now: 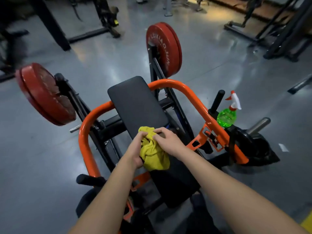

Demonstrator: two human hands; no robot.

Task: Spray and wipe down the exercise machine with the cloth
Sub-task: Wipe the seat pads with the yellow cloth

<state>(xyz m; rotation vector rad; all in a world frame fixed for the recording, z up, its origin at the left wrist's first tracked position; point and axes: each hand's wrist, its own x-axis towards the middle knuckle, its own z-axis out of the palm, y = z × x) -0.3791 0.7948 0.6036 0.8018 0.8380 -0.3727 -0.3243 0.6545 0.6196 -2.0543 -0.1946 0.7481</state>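
A yellow cloth (pixel 152 152) is bunched between both hands, just over the near end of the black chest pad (pixel 135 103) of the orange-framed exercise machine (pixel 190 93). My left hand (pixel 135 152) grips the cloth from the left side. From the right, my right hand (pixel 168 139) pinches its top edge. The black seat pad (pixel 177 181) lies below the cloth. A green spray bottle (pixel 227 117) with a white and red trigger head stands on the machine's right side, apart from both hands.
Red weight plates hang on the left arm (pixel 43 95) and the far arm (pixel 164 48). A bare steel plate peg (pixel 260 124) sticks out at the right. Black racks (pixel 55 29) and frames (pixel 278 27) stand on the grey floor (pixel 211 53) behind.
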